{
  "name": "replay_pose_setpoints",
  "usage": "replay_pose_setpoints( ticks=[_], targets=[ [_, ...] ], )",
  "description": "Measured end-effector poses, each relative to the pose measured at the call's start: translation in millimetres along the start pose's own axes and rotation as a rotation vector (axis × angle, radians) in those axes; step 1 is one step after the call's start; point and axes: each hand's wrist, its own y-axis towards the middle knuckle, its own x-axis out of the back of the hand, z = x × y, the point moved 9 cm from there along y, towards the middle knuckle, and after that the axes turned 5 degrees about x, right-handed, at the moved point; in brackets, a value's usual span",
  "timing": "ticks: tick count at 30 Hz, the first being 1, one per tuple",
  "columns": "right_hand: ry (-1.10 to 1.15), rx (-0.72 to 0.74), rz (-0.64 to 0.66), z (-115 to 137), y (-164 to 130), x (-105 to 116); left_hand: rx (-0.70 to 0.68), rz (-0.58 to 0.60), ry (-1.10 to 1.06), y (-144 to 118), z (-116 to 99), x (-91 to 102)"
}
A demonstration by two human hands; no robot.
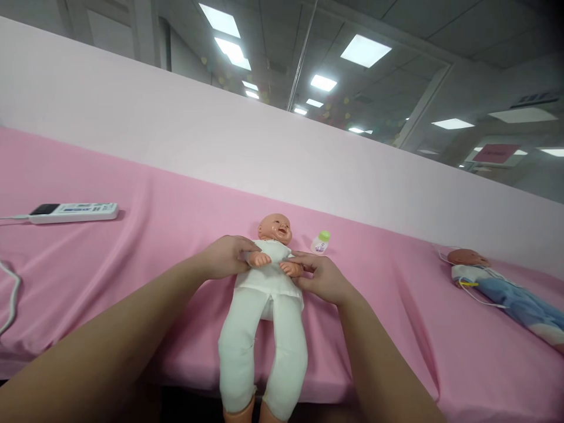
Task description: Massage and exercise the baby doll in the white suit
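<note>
Bright, even light comes from rectangular ceiling panels (365, 50) overhead, several of them blown out to plain white. The pink tabletop (167, 235) is softly lit, with only faint shadows in its folds and a darker band under its near edge. The wide lens bends straight lines and tilts the scene. The near forearms look stretched and slightly soft; the corners darken.

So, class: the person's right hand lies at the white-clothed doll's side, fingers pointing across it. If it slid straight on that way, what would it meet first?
The right hand already touches the doll at its near arm, so it would press straight into the doll's chest. Beyond that lies the left hand, probably.
</note>
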Motion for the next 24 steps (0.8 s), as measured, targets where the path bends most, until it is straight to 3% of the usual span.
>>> replay_pose_setpoints(
  ticks=[4,9,11,14,18,21,24],
  targets=[
    [0.146,-0.097,-0.271,-33,2,27,0.272,-0.097,-0.441,4,41,5.1],
    [0.359,-0.382,-0.597,-102,-12,57,0.48,-0.202,-0.863,5,86,4.5],
    [0.464,-0.513,-0.666,-128,-21,58,0.557,-0.21,-0.962,4,100,1.0],
    [0.529,-0.661,-0.662,-151,-30,52,0.65,-0.223,-1.021,2,114,-2.1],
    [0.557,-0.613,-0.626,-142,-24,44,0.682,-0.202,-1.037,3,118,-4.6],
    [0.578,-0.363,-0.594,-108,-9,44,0.58,-0.188,-1.014,8,111,-3.3],
    [0.485,-0.121,-0.502,-69,3,41,0.415,-0.202,-0.806,12,95,3.3]
  ],
)
